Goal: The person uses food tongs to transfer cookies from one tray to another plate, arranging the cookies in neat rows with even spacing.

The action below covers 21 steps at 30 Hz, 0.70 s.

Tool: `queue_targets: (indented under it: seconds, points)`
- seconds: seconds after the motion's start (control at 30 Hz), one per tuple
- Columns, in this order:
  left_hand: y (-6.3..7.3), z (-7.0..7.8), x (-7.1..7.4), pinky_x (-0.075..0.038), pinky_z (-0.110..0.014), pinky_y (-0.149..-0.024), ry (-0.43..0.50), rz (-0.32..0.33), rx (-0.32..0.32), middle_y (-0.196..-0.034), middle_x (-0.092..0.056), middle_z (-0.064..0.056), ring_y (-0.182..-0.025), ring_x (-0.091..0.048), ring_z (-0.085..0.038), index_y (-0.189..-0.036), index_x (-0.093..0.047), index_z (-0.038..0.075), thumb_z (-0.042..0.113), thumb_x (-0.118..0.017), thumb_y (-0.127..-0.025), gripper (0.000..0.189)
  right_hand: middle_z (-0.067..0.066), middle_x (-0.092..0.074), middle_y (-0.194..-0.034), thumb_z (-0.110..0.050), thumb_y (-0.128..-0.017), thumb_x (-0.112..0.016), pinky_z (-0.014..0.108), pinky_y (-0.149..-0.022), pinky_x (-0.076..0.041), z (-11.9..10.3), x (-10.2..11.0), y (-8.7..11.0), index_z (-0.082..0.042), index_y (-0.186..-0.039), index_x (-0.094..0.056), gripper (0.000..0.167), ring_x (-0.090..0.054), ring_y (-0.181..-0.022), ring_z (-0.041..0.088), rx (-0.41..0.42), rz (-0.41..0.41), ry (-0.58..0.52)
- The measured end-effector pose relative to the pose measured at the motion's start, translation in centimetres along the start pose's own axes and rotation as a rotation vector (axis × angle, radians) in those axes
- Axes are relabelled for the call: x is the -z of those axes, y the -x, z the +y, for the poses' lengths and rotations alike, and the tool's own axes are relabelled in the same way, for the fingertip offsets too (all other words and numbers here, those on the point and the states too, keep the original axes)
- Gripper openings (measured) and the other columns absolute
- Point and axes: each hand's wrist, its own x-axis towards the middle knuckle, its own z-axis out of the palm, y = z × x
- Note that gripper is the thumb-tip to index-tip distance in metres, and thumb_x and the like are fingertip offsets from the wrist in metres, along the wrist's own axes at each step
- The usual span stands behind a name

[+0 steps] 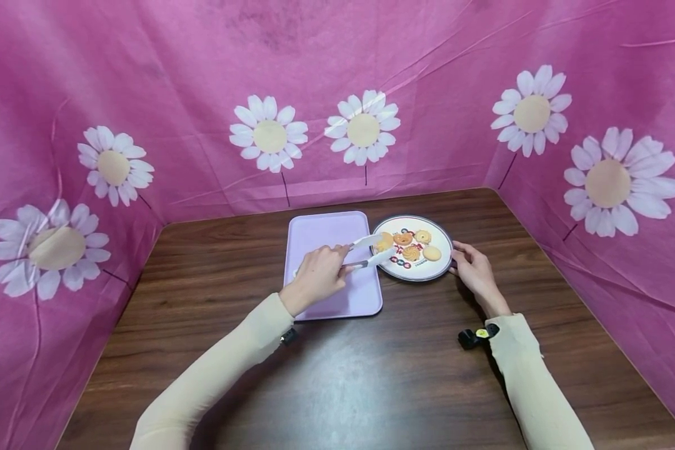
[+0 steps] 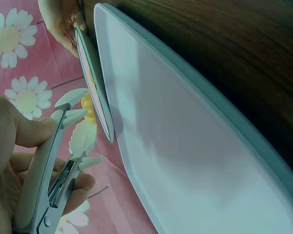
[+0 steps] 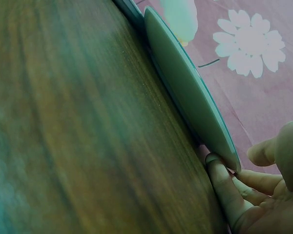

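My left hand [image 1: 317,275] grips a pair of tongs [image 2: 44,170] with grey handles and white scalloped tips. In the head view, those tips reach over the left rim of a round white plate [image 1: 422,269], on either side of a yellow cookie [image 1: 384,241]. Several other cookies lie on the plate, among them a smooth oval cookie [image 1: 432,253] and a swirled cookie [image 1: 411,252]. At the plate's right edge, my right hand [image 1: 475,275] holds the rim, with fingertips [image 3: 214,161] beneath it in the right wrist view.
A lilac rectangular tray [image 1: 320,231] lies left of the plate, its right edge close against it, under my left hand. Both stand on a dark wooden table [image 1: 214,262]. Pink cloth [image 1: 315,56] printed with daisies surrounds the table at the back and sides.
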Motion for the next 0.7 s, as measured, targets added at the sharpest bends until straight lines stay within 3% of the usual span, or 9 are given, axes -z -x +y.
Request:
queue_targets:
  seconds: [0.47, 0.7]
  points:
    - [-1.1, 1.1, -0.8, -0.056, -0.041, -0.059, -0.031, -0.030, -0.017, -0.083, -0.071, -0.006, -0.070, -0.067, -0.025, -0.104, -0.068, 0.006, 0.025, -0.076, -0.095, 0.022, 0.031, -0.055, -0.143, -0.022, -0.111, -0.043, 0.008, -0.079, -0.054, -0.1, 0.0, 0.1, 0.002, -0.156, -0.043, 0.050, -0.058, -0.086, -0.014, -0.009, -0.003, -0.001]
    - [-2.0, 1.3, -0.3, -0.057, -0.041, -0.060, -0.020, -0.093, 0.005, -0.080, -0.070, -0.007, -0.070, -0.064, -0.024, -0.097, -0.069, 0.007, 0.026, -0.076, -0.095, 0.020, 0.031, -0.054, -0.144, -0.023, -0.112, -0.043, 0.008, -0.079, -0.054, -0.1, 0.1, 0.1, 0.002, -0.156, -0.042, 0.051, -0.058, -0.086, -0.014, -0.007, -0.003, -0.015]
